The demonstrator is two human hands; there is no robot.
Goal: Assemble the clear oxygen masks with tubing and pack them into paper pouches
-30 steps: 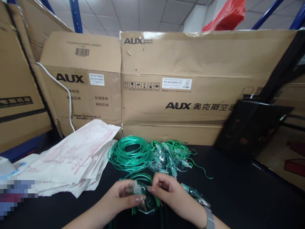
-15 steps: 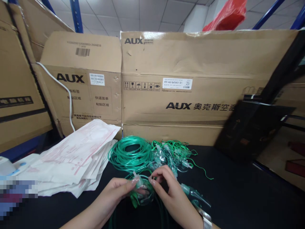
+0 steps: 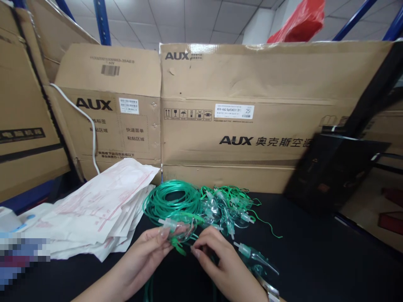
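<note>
Over the black table (image 3: 317, 251), the left hand (image 3: 153, 246) grasped a clear mask (image 3: 186, 230), its nozzle (image 3: 166, 223) pointing away from the right hand (image 3: 217, 256).

Beyond the left fingers lay a coil of green tubing (image 3: 171, 213); beyond the right fingers, a heap of masks (image 3: 225, 213); just to the right of the right hand, a loose mask (image 3: 256, 258). The held mask lay between the two hands, just beyond and to the left of the right fingertips. Its long axis ran roughly sideways, wide end toward the right fingers. The left hand was the nearer, its thumb by the nozzle's base. The right thumb and forefinger were bent close together; whether they pinched anything thin could not be told. A green strap (image 3: 178, 246) hung between both sets of fingers.
</note>
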